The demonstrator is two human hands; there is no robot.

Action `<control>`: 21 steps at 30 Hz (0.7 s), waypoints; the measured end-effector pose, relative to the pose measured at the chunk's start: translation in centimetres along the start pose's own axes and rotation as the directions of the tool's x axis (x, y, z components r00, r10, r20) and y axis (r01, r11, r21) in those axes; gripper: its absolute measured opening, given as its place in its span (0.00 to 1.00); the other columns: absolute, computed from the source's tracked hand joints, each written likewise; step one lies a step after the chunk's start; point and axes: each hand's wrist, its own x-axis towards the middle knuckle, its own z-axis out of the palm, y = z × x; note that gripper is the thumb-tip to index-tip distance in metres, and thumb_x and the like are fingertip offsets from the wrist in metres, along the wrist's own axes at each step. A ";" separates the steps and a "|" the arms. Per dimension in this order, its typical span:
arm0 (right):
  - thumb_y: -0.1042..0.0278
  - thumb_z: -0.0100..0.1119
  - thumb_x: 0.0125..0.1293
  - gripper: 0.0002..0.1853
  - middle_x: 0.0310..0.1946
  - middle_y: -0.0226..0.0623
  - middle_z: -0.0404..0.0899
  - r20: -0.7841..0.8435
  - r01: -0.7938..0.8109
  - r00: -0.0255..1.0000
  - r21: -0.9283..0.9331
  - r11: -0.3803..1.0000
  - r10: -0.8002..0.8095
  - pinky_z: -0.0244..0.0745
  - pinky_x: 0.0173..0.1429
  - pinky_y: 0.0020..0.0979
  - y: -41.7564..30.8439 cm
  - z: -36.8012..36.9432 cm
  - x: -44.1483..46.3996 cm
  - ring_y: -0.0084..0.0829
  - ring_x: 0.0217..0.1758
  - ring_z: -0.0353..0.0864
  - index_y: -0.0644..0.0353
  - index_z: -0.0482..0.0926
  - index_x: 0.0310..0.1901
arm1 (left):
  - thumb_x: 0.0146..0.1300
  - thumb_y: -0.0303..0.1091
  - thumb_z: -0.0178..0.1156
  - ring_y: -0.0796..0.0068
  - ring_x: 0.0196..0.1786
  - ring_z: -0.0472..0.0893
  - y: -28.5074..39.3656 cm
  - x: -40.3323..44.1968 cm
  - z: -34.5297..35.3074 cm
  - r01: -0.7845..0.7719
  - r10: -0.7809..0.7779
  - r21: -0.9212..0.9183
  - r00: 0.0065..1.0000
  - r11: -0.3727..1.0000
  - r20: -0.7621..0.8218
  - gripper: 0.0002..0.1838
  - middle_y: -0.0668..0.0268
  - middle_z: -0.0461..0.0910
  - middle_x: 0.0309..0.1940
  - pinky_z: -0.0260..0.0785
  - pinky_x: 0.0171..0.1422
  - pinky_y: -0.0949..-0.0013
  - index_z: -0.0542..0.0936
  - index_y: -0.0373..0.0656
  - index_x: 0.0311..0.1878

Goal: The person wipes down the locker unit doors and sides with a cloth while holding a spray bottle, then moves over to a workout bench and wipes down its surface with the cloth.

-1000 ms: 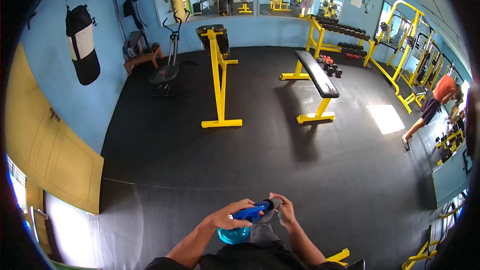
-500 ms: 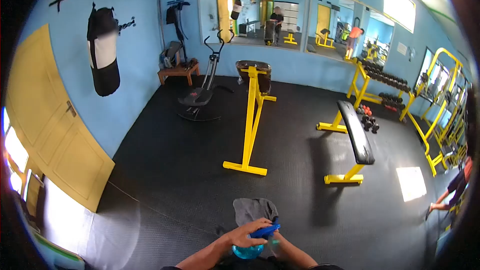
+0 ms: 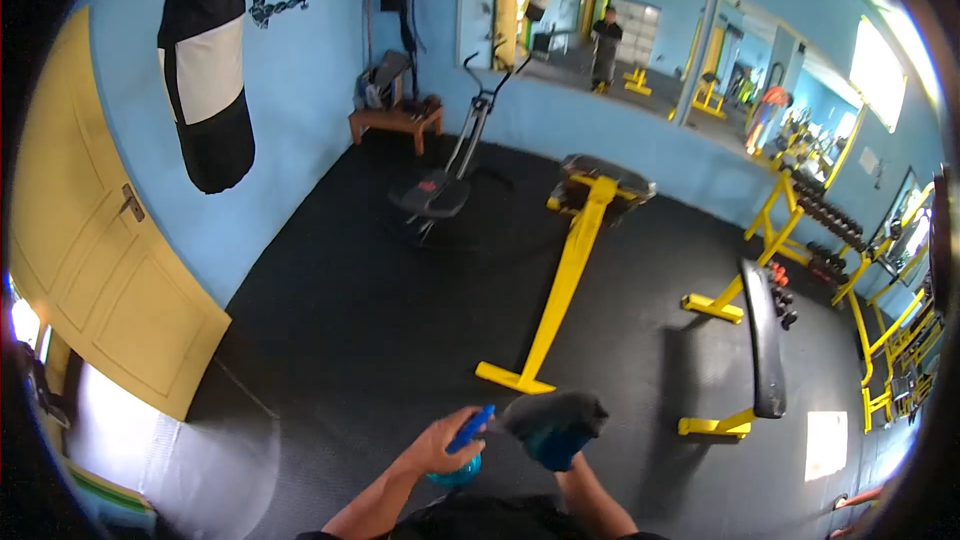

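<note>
My left hand [image 3: 437, 446] is closed around a spray bottle [image 3: 458, 472] with a clear teal body. Its blue trigger head [image 3: 472, 428] sticks up between my thumb and fingers, pointing toward the cloth. A dark grey cloth [image 3: 550, 414] with a blue-teal lower part lies over my right hand [image 3: 577, 464], just right of the bottle. That cloth hides most of my right fingers, while the wrist shows below it. Bottle and cloth are held apart, close in front of my body.
A yellow-framed bench [image 3: 570, 280] with a dark pad stands ahead. A flat black bench [image 3: 762, 340] is to the right, near dumbbells [image 3: 782, 295]. A punching bag [image 3: 208, 80] hangs left by a yellow door [image 3: 110, 230]. Another person's arm [image 3: 858, 498] shows at lower right.
My hands have moved apart, the left leftward with the spray bottle. The cloth, hanging down before, is now raised and bunched over my right hand. The view has turned left and tilted.
</note>
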 end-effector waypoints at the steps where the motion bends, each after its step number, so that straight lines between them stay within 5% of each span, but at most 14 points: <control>1: 0.50 0.43 0.73 0.21 0.53 0.41 0.77 0.017 -0.022 1.000 -0.011 1.000 0.022 0.75 0.57 0.41 0.4 1.4 1.6 0.38 0.54 0.78 0.58 0.72 0.55 | 0.60 0.39 0.62 0.62 0.60 0.75 -0.2 0.8 -1.9 0.040 -0.040 -0.002 0.999 0.999 0.004 0.32 0.55 0.75 0.56 0.68 0.62 0.60 0.66 0.40 0.66; 3: 0.45 0.40 0.73 0.24 0.56 0.42 0.75 0.097 -0.061 0.993 -0.070 0.996 0.067 0.72 0.61 0.43 0.6 3.8 5.4 0.41 0.57 0.76 0.57 0.72 0.55 | 0.59 0.36 0.62 0.64 0.51 0.81 -1.4 3.0 -5.2 0.019 -0.011 0.055 0.991 0.998 -0.135 0.29 0.57 0.80 0.49 0.71 0.57 0.61 0.69 0.38 0.63; 6: 0.39 0.35 0.73 0.29 0.60 0.45 0.72 0.225 -0.084 0.967 -0.165 0.983 0.120 0.67 0.66 0.47 1.1 2.5 11.0 0.44 0.60 0.73 0.56 0.72 0.57 | 0.57 0.40 0.62 0.57 0.50 0.82 -5.0 5.8 -8.9 0.034 -0.001 0.139 0.973 0.990 -0.232 0.29 0.52 0.80 0.50 0.71 0.56 0.60 0.69 0.38 0.61; 10: 0.44 0.42 0.70 0.26 0.59 0.44 0.73 0.070 -0.181 0.979 -0.120 0.976 0.190 0.68 0.65 0.46 4.9 -0.9 20.1 0.43 0.59 0.74 0.57 0.72 0.57 | 0.55 0.38 0.63 0.60 0.47 0.83 -10.9 10.5 -14.3 0.096 -0.059 0.132 0.964 0.987 -0.259 0.27 0.53 0.81 0.47 0.72 0.51 0.63 0.72 0.39 0.58; 12: 0.47 0.45 0.69 0.25 0.58 0.44 0.73 0.016 -0.221 0.975 -0.089 0.971 0.223 0.69 0.64 0.46 6.5 -1.5 25.9 0.43 0.58 0.74 0.58 0.72 0.57 | 0.54 0.36 0.64 0.63 0.42 0.83 -14.2 13.1 -16.7 0.169 -0.171 -0.033 0.942 0.985 -0.290 0.24 0.56 0.82 0.43 0.73 0.46 0.64 0.74 0.40 0.55; 16: 0.52 0.52 0.67 0.23 0.57 0.43 0.74 -0.041 -0.305 0.952 -0.069 0.950 0.303 0.70 0.63 0.45 8.0 0.6 39.1 0.42 0.57 0.75 0.59 0.71 0.57 | 0.53 0.35 0.65 0.66 0.39 0.83 -16.1 19.4 -23.0 0.216 -0.165 0.077 0.892 0.973 -0.421 0.22 0.58 0.82 0.41 0.73 0.45 0.65 0.76 0.41 0.52; 18: 0.54 0.56 0.66 0.23 0.56 0.42 0.75 -0.048 -0.356 0.934 -0.080 0.931 0.353 0.70 0.63 0.45 8.0 3.5 45.4 0.41 0.56 0.76 0.60 0.71 0.57 | 0.53 0.34 0.64 0.66 0.40 0.83 -14.0 22.4 -26.0 0.326 -0.229 0.122 0.841 0.938 -0.490 0.22 0.58 0.82 0.41 0.73 0.46 0.65 0.76 0.42 0.52; 21: 0.61 0.62 0.62 0.26 0.57 0.41 0.75 0.101 -0.426 0.901 0.025 0.905 0.421 0.71 0.62 0.46 6.4 9.2 54.2 0.40 0.56 0.76 0.62 0.70 0.60 | 0.53 0.33 0.64 0.64 0.44 0.83 -16.7 27.5 -31.2 0.281 -0.194 0.126 0.865 0.951 -0.462 0.22 0.58 0.82 0.43 0.73 0.48 0.65 0.76 0.42 0.53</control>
